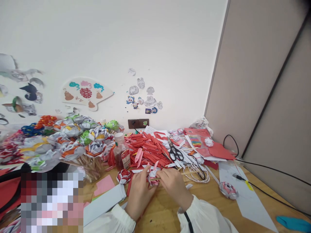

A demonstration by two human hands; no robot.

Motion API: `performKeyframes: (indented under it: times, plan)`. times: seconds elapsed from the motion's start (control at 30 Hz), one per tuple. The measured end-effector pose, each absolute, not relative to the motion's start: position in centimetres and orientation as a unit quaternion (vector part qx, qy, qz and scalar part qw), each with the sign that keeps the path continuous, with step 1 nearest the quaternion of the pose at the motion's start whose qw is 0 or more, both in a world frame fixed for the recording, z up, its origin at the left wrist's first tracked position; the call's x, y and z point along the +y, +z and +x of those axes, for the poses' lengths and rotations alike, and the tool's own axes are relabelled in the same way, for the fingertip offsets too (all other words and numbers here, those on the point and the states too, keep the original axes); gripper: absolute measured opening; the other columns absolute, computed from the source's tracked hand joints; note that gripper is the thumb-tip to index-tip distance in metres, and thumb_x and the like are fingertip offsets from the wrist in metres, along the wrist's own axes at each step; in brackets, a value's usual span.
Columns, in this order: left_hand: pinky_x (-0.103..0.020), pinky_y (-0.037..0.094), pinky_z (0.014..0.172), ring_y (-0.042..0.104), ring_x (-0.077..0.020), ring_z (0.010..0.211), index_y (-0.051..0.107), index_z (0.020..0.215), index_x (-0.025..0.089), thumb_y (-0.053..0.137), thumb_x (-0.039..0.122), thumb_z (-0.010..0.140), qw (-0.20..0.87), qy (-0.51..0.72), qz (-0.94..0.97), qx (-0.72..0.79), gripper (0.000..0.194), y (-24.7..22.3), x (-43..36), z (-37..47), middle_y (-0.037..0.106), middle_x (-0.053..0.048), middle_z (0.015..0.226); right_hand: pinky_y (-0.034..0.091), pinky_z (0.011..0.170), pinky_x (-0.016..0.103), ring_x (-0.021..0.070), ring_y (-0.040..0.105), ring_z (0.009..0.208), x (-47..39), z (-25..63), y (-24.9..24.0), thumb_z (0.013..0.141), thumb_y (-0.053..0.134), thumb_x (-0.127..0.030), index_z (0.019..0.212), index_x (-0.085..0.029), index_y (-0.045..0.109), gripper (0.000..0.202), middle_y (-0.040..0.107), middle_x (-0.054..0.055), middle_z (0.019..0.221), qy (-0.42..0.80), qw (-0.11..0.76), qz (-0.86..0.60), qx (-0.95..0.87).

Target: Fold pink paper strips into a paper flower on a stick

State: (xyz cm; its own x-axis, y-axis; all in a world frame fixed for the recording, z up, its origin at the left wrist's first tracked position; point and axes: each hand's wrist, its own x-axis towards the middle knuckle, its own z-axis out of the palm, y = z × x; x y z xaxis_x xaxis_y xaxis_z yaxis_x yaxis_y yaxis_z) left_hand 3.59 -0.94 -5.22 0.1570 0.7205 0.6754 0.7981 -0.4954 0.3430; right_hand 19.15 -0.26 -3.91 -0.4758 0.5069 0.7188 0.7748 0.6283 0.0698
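Note:
A pink and white folded-paper flower (153, 178) is between my hands, just above the wooden table (155, 213). My left hand (140, 191) is closed around its left side. From the right, my right hand (173, 183) pinches a thin wooden stick (190, 173), whose left end lies across the front of the flower. My fingers partly cover the flower, so I cannot tell whether the stick is joined to it. Left of my left hand sits a red and white paper flower (124, 176). Behind my hands lies a heap of folded red paper strips (148, 149).
Black scissors (175, 152) lie on white strips behind my right hand, near a pearl string (198, 174). A glass jar (121, 155) and bunched paper flowers (73, 139) stand left. White paper sheets (104, 202) lie front left. A finished-looking flower (228, 190) and cables (264, 191) are right.

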Motion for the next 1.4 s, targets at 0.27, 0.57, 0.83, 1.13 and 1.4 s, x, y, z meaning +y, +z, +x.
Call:
performKeyframes:
  times: [0.27, 0.57, 0.83, 1.13, 1.4]
  plan:
    - [-0.039, 0.046, 0.077, 0.06, -0.025, 0.089, 0.04, 0.119, 0.018, 0.057, 0.019, 0.067, 0.054, -0.402, -0.765, -0.5, 0.055, -5.2, -0.9, 3.5, 0.065, -0.011, 0.097, 0.03, 0.055, 0.028, 0.0159, 0.051, 0.061, -0.2, 19.1, -4.0, 0.086, 0.042, -0.011, 0.089, -0.017, 0.057, 0.016, 0.056, 0.002, 0.065, -0.231, 0.327, -0.384, -0.832]
    - [-0.039, 0.046, 0.076, 0.06, -0.0251, 0.085, 0.041, 0.119, 0.017, 0.057, 0.018, 0.066, 0.06, -0.406, -0.765, -0.496, 0.055, -5.3, -0.9, 3.6, 0.066, -0.009, 0.091, 0.027, 0.056, 0.029, 0.0165, 0.049, 0.063, -0.8, 19.2, -3.3, 0.083, 0.047, -0.015, 0.082, -0.018, 0.055, 0.009, 0.056, 0.002, 0.07, -0.199, 0.338, -0.415, -0.821]
    - [-0.039, 0.046, 0.076, 0.061, -0.025, 0.084, 0.041, 0.119, 0.016, 0.057, 0.02, 0.067, 0.067, -0.404, -0.767, -0.495, 0.054, -5.2, -0.9, 3.6, 0.066, -0.009, 0.089, 0.027, 0.054, 0.029, 0.017, 0.05, 0.061, -0.1, 19.0, -4.2, 0.083, 0.043, -0.008, 0.086, -0.017, 0.054, 0.015, 0.056, 0.001, 0.066, -0.23, 0.327, -0.393, -0.828]
    - [-0.039, 0.046, 0.077, 0.061, -0.0251, 0.086, 0.045, 0.116, 0.017, 0.058, 0.019, 0.066, 0.042, -0.412, -0.762, -0.499, 0.052, -5.4, -1.0, 3.5, 0.066, -0.009, 0.09, 0.032, 0.055, 0.028, 0.0168, 0.052, 0.061, 0.3, 18.8, -5.0, 0.084, 0.047, -0.009, 0.077, -0.018, 0.053, 0.013, 0.058, 0.001, 0.068, -0.227, 0.303, -0.398, -0.836]
    - [-0.039, 0.045, 0.085, 0.059, -0.0236, 0.098, 0.037, 0.124, 0.02, 0.062, 0.027, 0.067, -0.226, -0.502, -0.669, -0.499, 0.063, -5.3, -0.4, 3.8, 0.062, -0.009, 0.107, 0.041, 0.064, 0.027, 0.0178, 0.059, 0.072, -0.5, 19.7, -3.0, 0.089, 0.043, -0.026, 0.105, -0.017, 0.054, 0.022, 0.064, 0.006, 0.082, -0.107, 0.423, -0.434, -0.788]
